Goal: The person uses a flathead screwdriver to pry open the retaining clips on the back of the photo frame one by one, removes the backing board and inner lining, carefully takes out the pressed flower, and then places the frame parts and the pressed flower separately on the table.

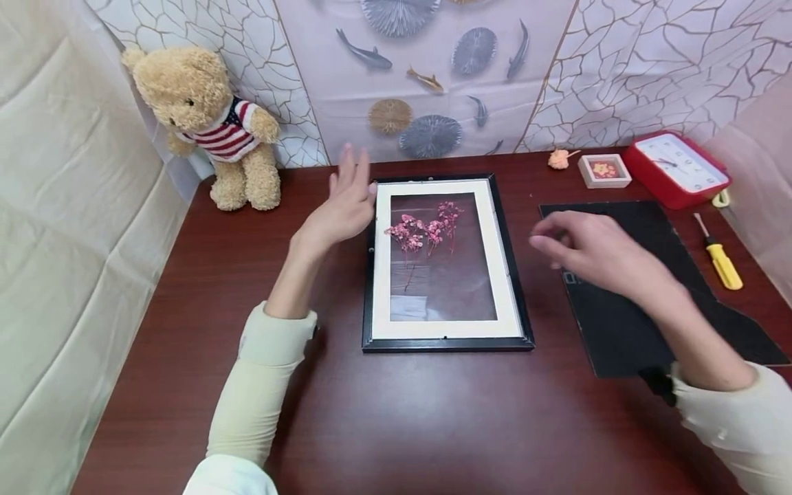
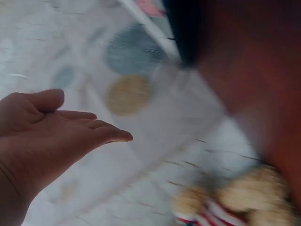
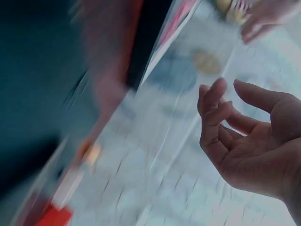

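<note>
We see a black picture frame (image 1: 448, 344) lying flat on the dark wooden table (image 1: 445, 419), pink dried flowers (image 1: 413, 234) mostly inside its white mat (image 1: 382, 275). Just beside the frame's far left corner, the left hand (image 1: 340, 210) has its fingers straight and grips nothing; we cannot tell whether it touches. Right of the frame, the right hand (image 1: 588, 247) hangs loosely curled, holding nothing, partly above a black backing board (image 1: 609, 330). Farther right of the frame we see a yellow-handled screwdriver (image 1: 724, 265).
</note>
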Demonstrator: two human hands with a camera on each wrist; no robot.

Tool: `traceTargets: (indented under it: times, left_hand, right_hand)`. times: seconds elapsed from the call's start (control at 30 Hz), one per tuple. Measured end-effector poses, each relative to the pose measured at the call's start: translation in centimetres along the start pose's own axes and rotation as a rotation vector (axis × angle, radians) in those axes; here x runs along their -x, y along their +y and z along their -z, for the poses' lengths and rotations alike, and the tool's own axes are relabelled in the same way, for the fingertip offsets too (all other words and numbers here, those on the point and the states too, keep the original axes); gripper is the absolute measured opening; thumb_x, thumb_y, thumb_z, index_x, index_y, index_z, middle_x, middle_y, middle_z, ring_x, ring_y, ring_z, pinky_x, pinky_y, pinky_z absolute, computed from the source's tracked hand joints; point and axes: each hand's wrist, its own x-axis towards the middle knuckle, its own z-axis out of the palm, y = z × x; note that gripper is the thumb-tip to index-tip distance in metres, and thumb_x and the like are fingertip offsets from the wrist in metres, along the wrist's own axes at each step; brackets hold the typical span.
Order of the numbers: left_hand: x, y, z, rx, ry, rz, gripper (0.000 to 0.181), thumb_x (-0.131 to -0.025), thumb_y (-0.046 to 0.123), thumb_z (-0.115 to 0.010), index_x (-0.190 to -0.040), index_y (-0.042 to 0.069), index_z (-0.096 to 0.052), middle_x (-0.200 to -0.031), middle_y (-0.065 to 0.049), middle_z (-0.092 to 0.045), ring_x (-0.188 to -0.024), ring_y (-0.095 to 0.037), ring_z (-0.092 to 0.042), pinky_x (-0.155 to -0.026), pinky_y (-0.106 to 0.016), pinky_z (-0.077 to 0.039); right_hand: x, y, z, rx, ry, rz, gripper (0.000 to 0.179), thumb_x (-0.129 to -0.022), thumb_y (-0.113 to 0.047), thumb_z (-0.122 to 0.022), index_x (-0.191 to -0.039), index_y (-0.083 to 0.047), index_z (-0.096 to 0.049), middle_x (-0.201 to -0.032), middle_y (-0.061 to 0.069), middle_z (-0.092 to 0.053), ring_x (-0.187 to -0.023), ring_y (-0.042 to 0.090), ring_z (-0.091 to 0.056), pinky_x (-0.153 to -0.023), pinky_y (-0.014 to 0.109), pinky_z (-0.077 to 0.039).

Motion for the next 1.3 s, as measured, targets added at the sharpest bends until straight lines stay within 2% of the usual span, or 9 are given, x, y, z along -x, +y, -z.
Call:
traceTargets:
  times: [0.1,0.23,0.4,0.5,0.7,0.83,1.03,1.13,1.3]
  left_hand:
    - [0.5,-3.1,-0.4,-0.057,0.018,0.106,0.075,-0.12,0.027,-0.029,-0.171,-0.002,0.018,-0.175,-0.023,0.037,-0.165,-0.034,0.034,-0.134,-0.057,0.016]
    - [0.2,-5.6,-1.6,-0.133,-0.024,0.131,0.084,-0.12,0.039,-0.034,-0.171,-0.001,0.02,-0.176,-0.021,0.037,-0.165,-0.036,0.034,-0.133,-0.063,0.016]
    - [-0.5,-7.5,-3.0,-0.163,-0.168,0.145,0.089,-0.119,0.046,-0.037,-0.172,0.006,0.022,-0.179,-0.017,0.033,-0.168,-0.033,0.028,-0.132,-0.064,0.018]
    - [-1.0,-8.2,-3.4,-0.176,-0.247,0.16,0.09,-0.119,0.045,-0.039,-0.171,0.01,0.026,-0.179,-0.014,0.033,-0.169,-0.031,0.024,-0.131,-0.065,0.02]
    - [-1.0,-7.6,-3.1,-0.201,-0.341,0.166,0.102,-0.116,0.048,-0.049,-0.169,0.012,0.031,-0.179,-0.013,0.034,-0.171,-0.033,0.018,-0.133,-0.064,0.015]
    - [-1.3,-7.6,-3.1,-0.212,-0.391,0.199,0.108,-0.114,0.051,-0.053,-0.168,0.013,0.034,-0.177,-0.012,0.038,-0.17,-0.033,0.019,-0.134,-0.061,0.015]
    - [-3.2,-10.1,-4.0,-0.21,-0.392,0.223,0.117,-0.108,0.061,-0.059,-0.168,0.025,0.035,-0.175,-0.005,0.042,-0.169,-0.032,0.023,-0.133,-0.062,0.016]
    - [-3.2,-10.0,-3.6,-0.21,-0.385,0.206,0.113,-0.109,0.064,-0.056,-0.169,0.027,0.033,-0.175,-0.003,0.042,-0.169,-0.032,0.024,-0.133,-0.064,0.014]
    - [-2.8,-9.0,-2.8,-0.204,-0.386,0.16,0.109,-0.11,0.062,-0.055,-0.173,0.024,0.024,-0.178,-0.005,0.036,-0.169,-0.036,0.022,-0.133,-0.066,0.01]
  right_hand:
    - [-1.9,-2.8,-1.4,-0.045,-0.045,0.009,0.026,-0.108,-0.016,-0.071,-0.124,0.005,-0.073,-0.092,0.014,-0.08,-0.073,0.018,-0.073,-0.068,0.034,-0.054]
    - [-4.3,-5.0,-3.3,-0.03,-0.106,-0.017,0.03,-0.11,-0.021,-0.069,-0.126,0.004,-0.072,-0.111,0.021,-0.078,-0.084,0.025,-0.072,-0.073,0.043,-0.056]
    - [-6.6,-6.1,-5.6,-0.006,-0.194,-0.078,0.035,-0.112,-0.026,-0.065,-0.135,0.001,-0.066,-0.128,0.022,-0.073,-0.099,0.031,-0.068,-0.081,0.052,-0.055]
    - [-7.8,-6.2,-6.8,0.014,-0.222,-0.092,0.038,-0.112,-0.027,-0.065,-0.139,0.0,-0.061,-0.129,0.021,-0.071,-0.101,0.032,-0.064,-0.082,0.054,-0.054]
    - [-9.1,-6.0,-8.7,0.05,-0.21,-0.077,0.035,-0.109,-0.025,-0.072,-0.129,0.0,-0.058,-0.111,0.017,-0.066,-0.085,0.027,-0.058,-0.069,0.043,-0.048]
    - [-9.7,-5.0,-9.9,0.068,-0.213,-0.081,0.035,-0.108,-0.024,-0.073,-0.128,-0.002,-0.056,-0.111,0.016,-0.064,-0.086,0.027,-0.059,-0.067,0.043,-0.049]
    - [-11.0,-1.4,-12.1,0.124,-0.173,-0.066,0.03,-0.106,-0.025,-0.072,-0.125,-0.006,-0.057,-0.112,0.014,-0.065,-0.085,0.025,-0.06,-0.063,0.045,-0.052]
    - [-11.2,-0.8,-12.2,0.15,-0.155,-0.098,0.029,-0.106,-0.022,-0.071,-0.123,-0.005,-0.056,-0.111,0.017,-0.063,-0.083,0.028,-0.06,-0.064,0.05,-0.053]
    - [-11.6,0.8,-12.8,0.162,-0.176,-0.127,0.022,-0.104,-0.017,-0.069,-0.115,-0.004,-0.055,-0.108,0.019,-0.057,-0.073,0.029,-0.055,-0.058,0.046,-0.048]
